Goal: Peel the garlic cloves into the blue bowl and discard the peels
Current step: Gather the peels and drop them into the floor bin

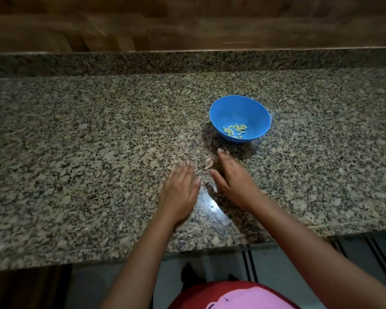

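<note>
- Blue bowl (240, 103) sits beyond our hands on the granite counter (76, 141), holding the peeled garlic cloves (234, 130).
- Our left hand (179, 189) and right hand (234, 177) lie flat, fingers straight and together, flanking a loose peel (208, 163), likely to gather it.

Left hand (178, 190) motion-blurred; peel scraps (208, 163) barely distinguishable on speckled counter (76, 152).

Your speckled granite tabletop (76, 152) spreads under the left grip (179, 192) and right grip (234, 181), with a bright glare patch (210, 204) between them. Beyond the grips, a granite upstand (187, 61) meets a wooden wall (187, 23). Behind them, towards you, are grey floor (221, 259) with dark stripes and a red and pink garment (232, 295).
</note>
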